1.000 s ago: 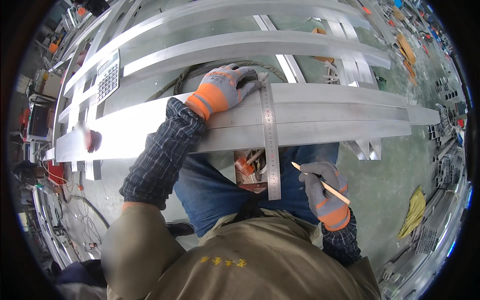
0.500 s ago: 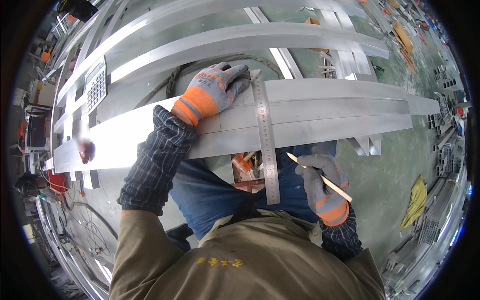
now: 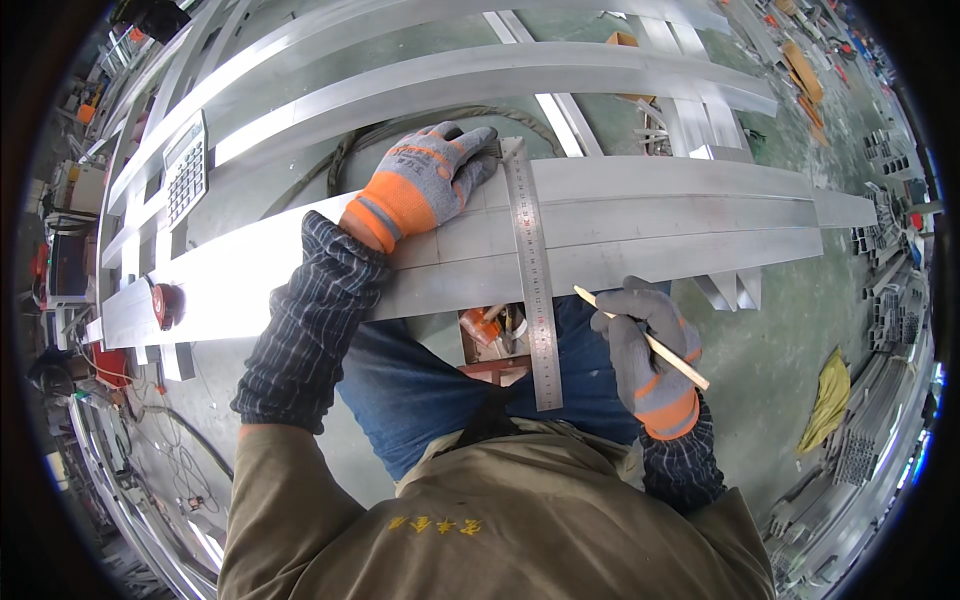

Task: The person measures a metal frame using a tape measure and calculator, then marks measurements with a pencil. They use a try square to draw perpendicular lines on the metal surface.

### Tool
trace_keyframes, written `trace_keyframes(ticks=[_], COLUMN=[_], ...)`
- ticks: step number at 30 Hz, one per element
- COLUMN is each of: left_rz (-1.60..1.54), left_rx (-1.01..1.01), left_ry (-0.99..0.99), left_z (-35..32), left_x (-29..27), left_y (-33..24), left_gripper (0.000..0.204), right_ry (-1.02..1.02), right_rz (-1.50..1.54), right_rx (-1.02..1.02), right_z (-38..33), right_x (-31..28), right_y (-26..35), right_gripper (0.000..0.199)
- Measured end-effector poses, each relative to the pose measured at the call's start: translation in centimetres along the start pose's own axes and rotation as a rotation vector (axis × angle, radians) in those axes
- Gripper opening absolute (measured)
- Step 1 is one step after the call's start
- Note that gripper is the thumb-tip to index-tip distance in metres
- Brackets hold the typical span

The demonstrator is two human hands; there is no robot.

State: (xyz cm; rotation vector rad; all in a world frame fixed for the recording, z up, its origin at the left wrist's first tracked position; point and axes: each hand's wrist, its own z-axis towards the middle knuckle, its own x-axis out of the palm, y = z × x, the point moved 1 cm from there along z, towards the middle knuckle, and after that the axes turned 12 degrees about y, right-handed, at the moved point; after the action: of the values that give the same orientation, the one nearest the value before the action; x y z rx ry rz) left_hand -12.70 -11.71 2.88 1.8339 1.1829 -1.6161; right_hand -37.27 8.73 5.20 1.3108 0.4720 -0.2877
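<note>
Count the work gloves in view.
2. One grey-and-orange glove is on the left hand, pressed on the steel square atop the aluminium profile. The other is on the right hand, holding a pencil. Clutter may hide others.

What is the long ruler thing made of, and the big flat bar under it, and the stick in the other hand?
The ruler looks like bare steel: grey, shiny, with fine marks along it. The bar seems to be aluminium: pale, matte silver, with ridges. The stick in the right hand looks like light wood, probably a pencil.
</note>
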Motion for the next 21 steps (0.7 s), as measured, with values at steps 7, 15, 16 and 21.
trace_keyframes(ticks=[7, 15, 16, 21], left_rz=[-0.002, -0.066, -0.05, -0.052], left_rx=[-0.004, 0.028, 0.033, 0.041], left_ry=[0.004, -0.044, -0.067, -0.085], left_z=[-0.1, -0.2, -0.2, 0.0], left_x=[-0.2, -0.6, -0.4, 0.2], left_y=[-0.1, -0.5, -0.4, 0.0], left_gripper=[0.052, 0.046, 0.046, 0.045], right_ry=[-0.04, -0.038, -0.036, -0.049], right_rz=[0.029, -0.01, -0.055, -0.176], right_rx=[-0.036, -0.072, -0.107, -0.128], right_z=[2.7, 8.2, 8.7, 9.8], right_x=[0.3, 1.7, 1.9, 2.6], right_y=[-0.3, -2.8, -3.1, -4.3], right_gripper=[0.018, 0.018, 0.018, 0.019])
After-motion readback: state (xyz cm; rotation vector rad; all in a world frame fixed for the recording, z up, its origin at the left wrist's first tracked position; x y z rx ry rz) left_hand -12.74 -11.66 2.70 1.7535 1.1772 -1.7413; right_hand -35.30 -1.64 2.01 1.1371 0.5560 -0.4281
